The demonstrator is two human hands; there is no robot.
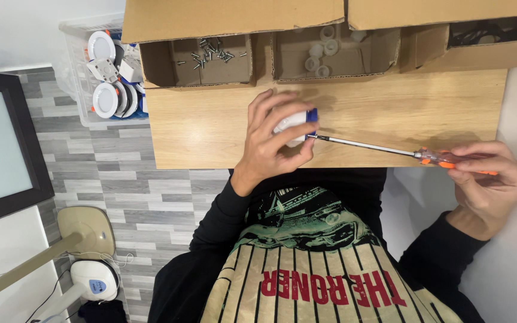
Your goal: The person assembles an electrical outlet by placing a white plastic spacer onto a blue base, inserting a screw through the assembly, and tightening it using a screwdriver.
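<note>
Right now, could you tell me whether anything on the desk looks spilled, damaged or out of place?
Nothing stands out. The screws lie loose but inside their box, and the white rings stay in theirs.

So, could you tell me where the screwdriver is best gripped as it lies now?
Probably at the orange handle, from its right end, where the right hand already wraps it. The screwdriver lies nearly level, its thin bare shaft running left to the tip at the white and blue part in the left hand.
</note>
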